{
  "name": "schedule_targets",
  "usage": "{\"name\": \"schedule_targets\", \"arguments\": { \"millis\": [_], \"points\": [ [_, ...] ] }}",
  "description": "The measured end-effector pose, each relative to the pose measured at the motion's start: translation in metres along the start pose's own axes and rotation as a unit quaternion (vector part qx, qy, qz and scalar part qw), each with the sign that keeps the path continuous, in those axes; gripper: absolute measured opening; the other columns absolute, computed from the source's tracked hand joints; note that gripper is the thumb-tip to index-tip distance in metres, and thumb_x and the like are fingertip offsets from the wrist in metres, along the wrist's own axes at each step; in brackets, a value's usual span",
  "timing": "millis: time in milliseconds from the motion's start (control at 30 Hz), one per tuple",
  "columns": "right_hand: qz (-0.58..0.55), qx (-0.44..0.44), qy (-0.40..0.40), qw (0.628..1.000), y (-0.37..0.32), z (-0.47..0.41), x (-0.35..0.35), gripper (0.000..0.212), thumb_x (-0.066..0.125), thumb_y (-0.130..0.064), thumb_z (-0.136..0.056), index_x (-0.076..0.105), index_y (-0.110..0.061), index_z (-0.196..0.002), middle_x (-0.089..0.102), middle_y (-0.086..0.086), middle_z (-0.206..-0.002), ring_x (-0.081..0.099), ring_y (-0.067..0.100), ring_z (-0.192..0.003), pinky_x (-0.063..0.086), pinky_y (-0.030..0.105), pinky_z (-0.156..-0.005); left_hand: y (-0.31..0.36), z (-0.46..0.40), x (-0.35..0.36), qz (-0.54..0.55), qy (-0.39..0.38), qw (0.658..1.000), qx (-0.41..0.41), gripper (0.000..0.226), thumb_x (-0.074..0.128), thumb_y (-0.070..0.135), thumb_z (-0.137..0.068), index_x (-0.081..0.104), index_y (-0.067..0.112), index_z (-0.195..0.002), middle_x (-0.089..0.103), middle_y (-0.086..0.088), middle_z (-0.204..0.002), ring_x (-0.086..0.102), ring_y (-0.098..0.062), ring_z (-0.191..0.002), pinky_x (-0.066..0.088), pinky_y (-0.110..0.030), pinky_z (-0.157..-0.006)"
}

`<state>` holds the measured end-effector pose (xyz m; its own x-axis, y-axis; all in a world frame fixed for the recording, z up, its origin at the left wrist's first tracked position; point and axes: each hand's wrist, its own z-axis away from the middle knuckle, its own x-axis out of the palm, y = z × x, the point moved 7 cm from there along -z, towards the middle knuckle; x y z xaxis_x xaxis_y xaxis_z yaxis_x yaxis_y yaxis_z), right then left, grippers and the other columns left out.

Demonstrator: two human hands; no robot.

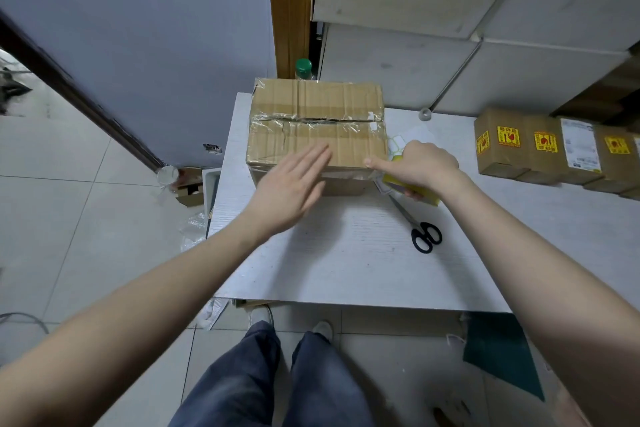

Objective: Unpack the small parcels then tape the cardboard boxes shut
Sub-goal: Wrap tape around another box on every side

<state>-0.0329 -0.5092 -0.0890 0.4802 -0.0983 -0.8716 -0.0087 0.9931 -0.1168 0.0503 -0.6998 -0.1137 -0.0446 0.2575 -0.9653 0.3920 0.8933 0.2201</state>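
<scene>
A brown cardboard box (317, 121) with its flaps down and clear tape across the top seam stands at the back of the white table (346, 263). My left hand (294, 180) lies flat with straight fingers on the box's near top edge. My right hand (422, 165) grips a yellow tape dispenser (408, 189) at the box's near right corner, thumb pressed against the box edge. The dispenser is mostly hidden under the hand.
Black-handled scissors (420, 230) lie on the table right of centre. A row of small brown parcels (540, 149) with yellow-red stickers sits at the right. A green-capped bottle (303, 69) stands behind the box. Scraps and a small open carton (188, 192) lie on the floor at left.
</scene>
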Motion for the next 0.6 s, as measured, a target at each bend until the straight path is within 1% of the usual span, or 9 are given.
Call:
{"name": "schedule_targets", "arguments": {
  "millis": [67,133,167,233,300,367,467,533,600],
  "points": [
    [-0.007,0.002,-0.004,1.000,0.001,0.000,0.001,0.076,0.043,-0.084,-0.071,0.051,-0.011,-0.086,0.067,0.003,-0.069,0.068,0.026,-0.083,0.052,0.035,-0.081,-0.021,0.011,-0.007,-0.017,0.002,1.000,-0.010,0.052,0.033,0.030,-0.103,0.027,0.007,-0.149,0.025,-0.009,-0.156,0.024,-0.022,-0.145,0.013,-0.034,-0.119],
    [-0.011,0.005,-0.007,1.000,0.001,0.001,0.002,0.075,0.043,-0.084,-0.071,0.052,-0.011,-0.087,0.068,0.004,-0.069,0.069,0.026,-0.082,0.052,0.035,-0.081,-0.040,0.022,-0.013,-0.030,0.000,0.999,-0.017,0.052,0.028,0.032,-0.104,0.028,0.007,-0.149,0.024,-0.009,-0.156,0.024,-0.022,-0.144,0.015,-0.036,-0.118],
    [-0.014,0.006,-0.006,1.000,0.001,0.002,0.001,0.076,0.043,-0.084,-0.071,0.052,-0.011,-0.086,0.067,0.003,-0.068,0.069,0.026,-0.082,0.052,0.035,-0.081,-0.049,0.027,-0.017,-0.032,0.002,0.999,-0.020,0.050,0.028,0.030,-0.104,0.030,0.007,-0.149,0.026,-0.009,-0.155,0.026,-0.023,-0.144,0.018,-0.037,-0.117],
    [-0.018,0.007,-0.003,1.000,0.000,0.003,0.001,0.075,0.043,-0.084,-0.071,0.052,-0.010,-0.081,0.065,0.000,-0.060,0.068,0.024,-0.078,0.052,0.034,-0.077,-0.063,0.034,-0.026,-0.031,0.016,0.999,-0.016,0.047,0.036,0.021,-0.102,0.035,0.005,-0.146,0.032,-0.011,-0.153,0.033,-0.027,-0.140,0.026,-0.041,-0.114],
    [-0.018,0.005,0.002,1.000,-0.002,0.005,0.001,0.073,0.042,-0.083,-0.072,0.052,-0.012,-0.067,0.059,-0.004,-0.042,0.064,0.019,-0.065,0.048,0.029,-0.067,-0.070,0.036,-0.032,-0.041,0.031,0.999,0.005,0.045,0.044,0.012,-0.099,0.042,0.004,-0.143,0.038,-0.012,-0.149,0.039,-0.028,-0.136,0.032,-0.043,-0.112],
    [-0.015,0.002,0.007,1.000,-0.005,0.006,0.001,0.070,0.041,-0.082,-0.074,0.051,-0.015,-0.059,0.050,-0.008,-0.029,0.058,0.013,-0.056,0.039,0.026,-0.056,-0.072,0.035,-0.037,-0.044,0.049,0.998,0.010,0.042,0.044,0.016,-0.100,0.047,0.006,-0.140,0.045,-0.010,-0.145,0.044,-0.026,-0.133,0.035,-0.040,-0.110],
    [-0.009,0.002,0.013,1.000,-0.006,0.005,0.002,0.069,0.040,-0.082,-0.075,0.051,-0.015,-0.061,0.047,-0.009,-0.027,0.055,0.010,-0.051,0.030,0.025,-0.050,-0.071,0.034,-0.044,-0.032,0.093,0.995,-0.003,0.040,0.039,0.027,-0.102,0.057,0.010,-0.132,0.055,-0.004,-0.137,0.052,-0.020,-0.126,0.044,-0.034,-0.100],
    [-0.007,0.001,0.017,1.000,-0.005,0.005,0.002,0.068,0.039,-0.081,-0.076,0.050,-0.016,-0.063,0.046,-0.010,-0.027,0.055,0.010,-0.047,0.029,0.025,-0.049,-0.069,0.034,-0.044,-0.038,0.117,0.992,0.011,0.036,0.042,0.023,-0.100,0.060,0.011,-0.129,0.058,-0.003,-0.133,0.055,-0.019,-0.122,0.047,-0.032,-0.095],
    [-0.008,-0.004,0.015,1.000,-0.005,0.004,0.003,0.068,0.038,-0.082,-0.075,0.050,-0.016,-0.064,0.047,-0.011,-0.027,0.056,0.010,-0.044,0.029,0.025,-0.049,-0.070,0.034,-0.043,-0.053,0.126,0.990,0.032,0.033,0.055,0.012,-0.096,0.060,0.008,-0.128,0.059,-0.005,-0.132,0.057,-0.021,-0.121,0.048,-0.034,-0.095]
  ]
}}
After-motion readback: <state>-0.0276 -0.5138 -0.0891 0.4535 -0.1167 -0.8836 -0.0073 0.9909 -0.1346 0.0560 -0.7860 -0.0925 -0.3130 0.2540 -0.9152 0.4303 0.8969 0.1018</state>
